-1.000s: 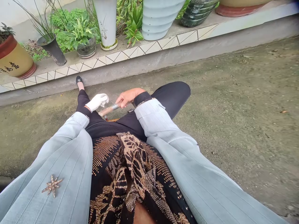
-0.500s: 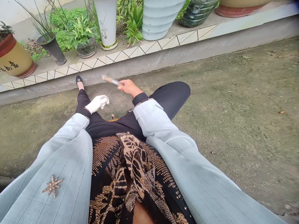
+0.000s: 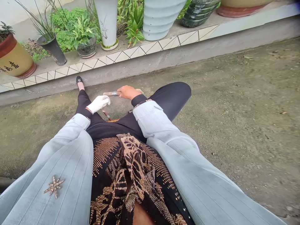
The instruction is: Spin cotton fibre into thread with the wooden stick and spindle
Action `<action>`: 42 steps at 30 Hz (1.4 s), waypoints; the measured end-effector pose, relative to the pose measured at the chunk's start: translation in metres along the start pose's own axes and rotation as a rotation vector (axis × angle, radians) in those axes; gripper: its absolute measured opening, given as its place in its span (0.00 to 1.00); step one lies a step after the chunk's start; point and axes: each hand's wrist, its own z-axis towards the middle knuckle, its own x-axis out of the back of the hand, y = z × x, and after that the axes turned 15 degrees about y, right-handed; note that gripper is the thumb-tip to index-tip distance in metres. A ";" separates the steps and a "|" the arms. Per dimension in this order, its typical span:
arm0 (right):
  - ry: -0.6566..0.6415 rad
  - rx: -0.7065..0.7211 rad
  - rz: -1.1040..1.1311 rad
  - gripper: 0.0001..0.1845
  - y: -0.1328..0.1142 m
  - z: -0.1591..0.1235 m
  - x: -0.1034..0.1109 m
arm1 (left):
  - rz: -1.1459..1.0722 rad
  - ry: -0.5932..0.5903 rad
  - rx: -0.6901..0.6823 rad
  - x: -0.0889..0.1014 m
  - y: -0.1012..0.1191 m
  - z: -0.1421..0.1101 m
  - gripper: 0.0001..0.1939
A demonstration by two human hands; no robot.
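Observation:
My right hand (image 3: 128, 92), bare, is closed round a wooden stick (image 3: 108, 93), with fingers over its right part. A band of silvery wire (image 3: 114, 93) is coiled round the stick just left of those fingers. Something pale (image 3: 140, 91) shows past the hand on the far side; I cannot make out whether it belongs to the stick. My left hand (image 3: 100, 103), in a white knitted glove, sits just below the stick's left end with fingers curled in a pinch. The thin strand of wire seen there moments earlier is barely visible now.
Below, between my legs, are a reddish-brown handle (image 3: 106, 115) and an orange-and-black striped object (image 3: 113, 120). Ahead runs a tiled ledge (image 3: 138, 51) bearing several potted plants, among them a grey-blue ribbed pot (image 3: 161, 20). Concrete ground (image 3: 234, 109) spreads to the right.
My right hand swung the stick up and away from my lap, then partly back down, so it now lies nearly level. My gloved left hand shifted only slightly. The reddish-brown handle came into fuller view.

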 end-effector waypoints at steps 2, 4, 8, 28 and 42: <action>-0.171 0.071 0.030 0.18 0.001 0.000 -0.002 | 0.072 0.053 -0.005 0.004 0.004 0.003 0.15; -0.366 0.134 0.157 0.20 0.001 -0.002 0.000 | 0.099 0.086 0.006 0.008 0.006 0.005 0.13; -0.548 0.202 0.511 0.29 -0.001 -0.010 0.011 | 0.090 0.149 0.040 0.012 0.000 0.008 0.13; 0.268 -0.188 0.377 0.19 -0.001 0.004 0.005 | -0.081 -0.097 0.068 -0.003 -0.035 0.003 0.29; 0.015 -0.006 -0.032 0.19 -0.001 -0.002 0.001 | 0.230 -0.005 -0.059 -0.004 -0.004 -0.001 0.14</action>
